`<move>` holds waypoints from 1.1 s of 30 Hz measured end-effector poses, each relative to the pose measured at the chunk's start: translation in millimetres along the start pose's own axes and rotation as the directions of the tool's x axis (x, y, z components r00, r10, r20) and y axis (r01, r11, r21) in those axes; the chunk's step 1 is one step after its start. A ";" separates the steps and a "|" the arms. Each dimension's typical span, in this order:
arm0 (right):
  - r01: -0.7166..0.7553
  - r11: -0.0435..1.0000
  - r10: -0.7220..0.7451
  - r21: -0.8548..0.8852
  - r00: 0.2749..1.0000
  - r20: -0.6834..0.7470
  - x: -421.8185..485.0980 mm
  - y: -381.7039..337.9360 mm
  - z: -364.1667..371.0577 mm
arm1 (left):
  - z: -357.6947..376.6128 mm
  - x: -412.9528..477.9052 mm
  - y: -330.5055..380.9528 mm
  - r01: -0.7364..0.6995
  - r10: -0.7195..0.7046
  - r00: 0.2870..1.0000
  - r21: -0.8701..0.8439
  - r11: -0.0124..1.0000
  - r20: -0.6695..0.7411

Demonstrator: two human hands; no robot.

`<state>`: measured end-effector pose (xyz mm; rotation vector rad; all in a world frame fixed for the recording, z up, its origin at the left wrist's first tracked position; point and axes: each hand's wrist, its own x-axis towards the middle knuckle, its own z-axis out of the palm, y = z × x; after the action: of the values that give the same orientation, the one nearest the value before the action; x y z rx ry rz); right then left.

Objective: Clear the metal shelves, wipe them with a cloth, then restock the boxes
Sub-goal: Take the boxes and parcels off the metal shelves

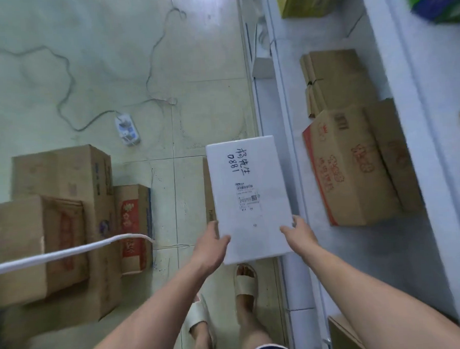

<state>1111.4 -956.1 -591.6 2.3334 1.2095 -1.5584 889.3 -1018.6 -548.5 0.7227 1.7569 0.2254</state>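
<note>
You held the white box (247, 194) at centre, left hand (211, 243) and right hand (301, 234) with fingers clamped on its near corners, just beside the shelf (385, 260) at 3 o'clock. This looked like restocking; the next move called for swinging it onto bare shelf near the brown carton (355, 166).

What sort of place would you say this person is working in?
Probably a storeroom: a white metal shelf holds a red-printed brown cardboard box, more cardboard boxes stand on the pale tiled floor, and the left hand and right hand hold a flat white box.
</note>
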 end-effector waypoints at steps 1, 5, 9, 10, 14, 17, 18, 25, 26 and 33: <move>0.032 0.999 -0.033 0.015 0.999 0.014 -27.3 -15.6 -2.2 | -10.9 -24.5 15.8 -0.032 0.030 0.999 -0.065 0.997 -0.028; 0.115 0.985 -0.132 0.127 0.982 0.135 -106.2 -65.7 8.7 | -46.6 -99.8 60.4 -0.142 0.100 0.980 -0.258 0.956 -0.171; 0.356 0.904 -0.406 0.236 0.887 0.218 -223.3 -140.6 30.1 | -108.8 -189.3 48.7 -0.276 0.084 0.907 -0.430 0.860 -0.414; 0.404 0.878 -0.462 0.257 0.856 0.232 -249.3 -152.0 38.4 | -122.0 -206.7 34.5 -0.311 0.059 0.876 -0.467 0.828 -0.479; 0.601 0.747 -0.665 0.286 0.671 0.327 -352.4 -178.6 112.0 | -181.4 -290.4 -64.8 -0.457 -0.102 0.746 -0.618 0.639 -0.658; 0.659 0.682 -0.727 0.317 0.569 0.385 -424.0 -173.7 178.2 | -212.5 -354.4 -159.1 -0.513 -0.241 0.677 -0.681 0.523 -0.695; 0.679 0.653 -0.750 0.335 0.518 0.412 -456.4 -167.6 210.7 | -225.6 -386.4 -201.0 -0.542 -0.294 0.637 -0.685 0.487 -0.713; 0.700 0.591 -0.715 0.400 0.225 0.662 -624.9 -143.8 394.2 | -281.5 -572.3 -418.6 -0.734 -0.562 0.268 -0.544 0.406 -0.782; 0.720 0.572 -0.707 0.393 0.190 0.681 -645.0 -139.3 416.1 | -285.7 -590.9 -441.7 -0.751 -0.592 0.224 -0.524 0.401 -0.774; 0.842 0.389 -0.661 0.373 -0.027 0.750 -742.3 -118.5 512.4 | -293.3 -644.1 -540.3 -0.799 -0.623 0.200 -0.494 0.343 -0.756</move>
<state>529.1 -1530.7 -193.6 0.2176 2.2392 -2.1608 521.2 -1753.9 -207.0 -0.5084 2.1265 2.2536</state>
